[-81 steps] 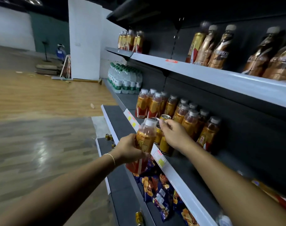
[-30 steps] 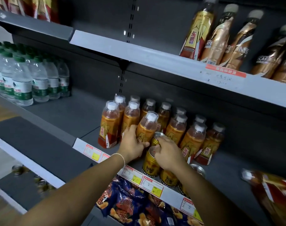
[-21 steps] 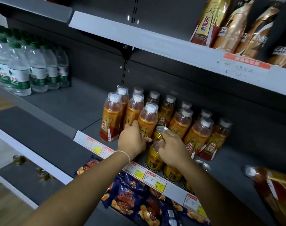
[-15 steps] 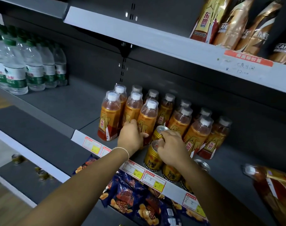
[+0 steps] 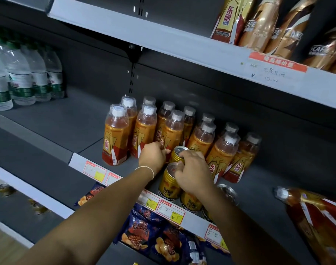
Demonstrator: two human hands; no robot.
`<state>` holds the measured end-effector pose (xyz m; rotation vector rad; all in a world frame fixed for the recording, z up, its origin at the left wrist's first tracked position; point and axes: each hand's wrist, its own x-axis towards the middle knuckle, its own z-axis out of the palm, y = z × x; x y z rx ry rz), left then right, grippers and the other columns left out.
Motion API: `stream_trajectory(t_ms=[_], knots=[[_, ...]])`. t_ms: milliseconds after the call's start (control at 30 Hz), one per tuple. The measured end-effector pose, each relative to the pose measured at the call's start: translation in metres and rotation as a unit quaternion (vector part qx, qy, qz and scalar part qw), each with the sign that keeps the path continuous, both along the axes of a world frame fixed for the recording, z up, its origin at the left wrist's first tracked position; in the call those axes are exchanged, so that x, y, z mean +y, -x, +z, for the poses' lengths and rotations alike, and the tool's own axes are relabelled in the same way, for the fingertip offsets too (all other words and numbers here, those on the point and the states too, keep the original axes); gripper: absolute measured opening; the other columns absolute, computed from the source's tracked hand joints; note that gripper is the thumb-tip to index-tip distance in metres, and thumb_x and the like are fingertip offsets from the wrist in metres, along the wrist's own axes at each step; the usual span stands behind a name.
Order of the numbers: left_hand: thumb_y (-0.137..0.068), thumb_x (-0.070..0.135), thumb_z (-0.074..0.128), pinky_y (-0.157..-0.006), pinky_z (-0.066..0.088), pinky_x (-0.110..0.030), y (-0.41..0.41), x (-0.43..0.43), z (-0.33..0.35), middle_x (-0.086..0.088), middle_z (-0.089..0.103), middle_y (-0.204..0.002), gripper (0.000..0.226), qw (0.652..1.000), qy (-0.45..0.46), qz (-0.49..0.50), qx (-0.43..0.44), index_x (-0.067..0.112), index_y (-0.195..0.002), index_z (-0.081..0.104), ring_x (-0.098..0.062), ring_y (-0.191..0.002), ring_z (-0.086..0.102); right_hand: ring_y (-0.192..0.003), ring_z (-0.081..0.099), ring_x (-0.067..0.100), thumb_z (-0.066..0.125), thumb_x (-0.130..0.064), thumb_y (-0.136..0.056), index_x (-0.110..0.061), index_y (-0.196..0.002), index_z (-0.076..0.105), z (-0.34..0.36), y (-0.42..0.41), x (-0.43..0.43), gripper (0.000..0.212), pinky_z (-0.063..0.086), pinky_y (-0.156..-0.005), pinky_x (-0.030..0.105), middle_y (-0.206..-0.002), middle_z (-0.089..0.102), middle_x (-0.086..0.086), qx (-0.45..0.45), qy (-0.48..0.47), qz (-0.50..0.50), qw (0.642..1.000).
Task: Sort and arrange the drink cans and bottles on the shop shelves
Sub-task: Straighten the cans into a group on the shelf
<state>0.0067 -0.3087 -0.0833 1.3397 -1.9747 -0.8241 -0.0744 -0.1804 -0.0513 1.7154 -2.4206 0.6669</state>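
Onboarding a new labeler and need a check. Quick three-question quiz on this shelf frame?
1. True or false: the far-right bottle lies on its side.
2. The right hand is on: A gold cans, B water bottles, C snack bags.
3. What does the left hand grip?
Key: 1 true; 2 A; 3 an orange bottle, near its base.

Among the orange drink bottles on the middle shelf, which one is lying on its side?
The lone bottle at the far right, its white cap pointing left. The grouped bottles at the centre all stand upright.
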Motion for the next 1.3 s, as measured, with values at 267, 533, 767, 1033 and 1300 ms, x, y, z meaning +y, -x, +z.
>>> stream_trajectory(t_ms=[267,533,767,1033,1300], knots=[[-0.09,0.027,0.069,-0.078,0.056,-0.036,0.005,-0.011,0.01,-0.008,0.069,-0.086,0.023,0.998,0.004,-0.053,-0.047,0.006,-0.081,0.066,-0.022,-0.084,0.067,-0.123,0.048,0.021,0.05,-0.02,-0.088,-0.013,-0.133,0.057,0.001,-0.002,0.002,0.046,0.045,-0.098,0.034,-0.128,0.058,0.006,-0.013,0.01,0.002,1.0],[-0.096,0.027,0.06,-0.073,0.051,-0.028,-0.003,-0.001,0.031,0.002,0.069,-0.086,0.016,0.961,0.204,-0.185,0.032,0.017,-0.094,0.072,-0.012,-0.078,0.062,-0.103,0.058,0.021,0.056,-0.005,-0.084,-0.018,-0.115,0.059,0.005,0.006,0.005,0.034,0.046,-0.08,0.03,-0.112,0.059,0.002,-0.128,0.107,-0.04,0.985],[-0.092,0.053,0.056,-0.071,0.049,-0.033,0.017,0.01,0.059,0.003,0.063,-0.093,0.036,0.933,0.153,-0.267,-0.186,0.021,-0.108,0.062,-0.017,-0.085,0.06,-0.102,0.059,0.019,0.051,0.007,-0.083,-0.01,-0.111,0.065,0.019,0.012,0.013,0.034,0.05,-0.092,0.035,-0.115,0.062,0.01,-0.248,0.219,-0.082,0.94],[-0.077,0.028,0.073,-0.071,0.05,-0.033,0.033,0.027,0.064,-0.005,0.062,-0.105,0.038,0.927,0.111,-0.236,-0.271,0.016,-0.11,0.059,-0.024,-0.088,0.057,-0.117,0.055,0.023,0.054,-0.001,-0.084,-0.01,-0.122,0.065,0.019,0.033,0.041,0.04,0.045,-0.102,0.033,-0.124,0.063,0.007,-0.087,0.089,-0.09,0.988],[-0.077,0.021,0.064,-0.056,0.046,-0.028,0.027,0.033,0.064,-0.001,0.059,-0.08,0.007,0.961,0.072,-0.212,-0.16,0.018,-0.078,0.059,-0.017,-0.073,0.058,-0.112,0.054,0.024,0.052,-0.007,-0.088,-0.01,-0.122,0.065,0.005,0.041,0.063,0.037,0.048,-0.096,0.035,-0.117,0.064,0.006,-0.019,-0.001,-0.081,0.997]])
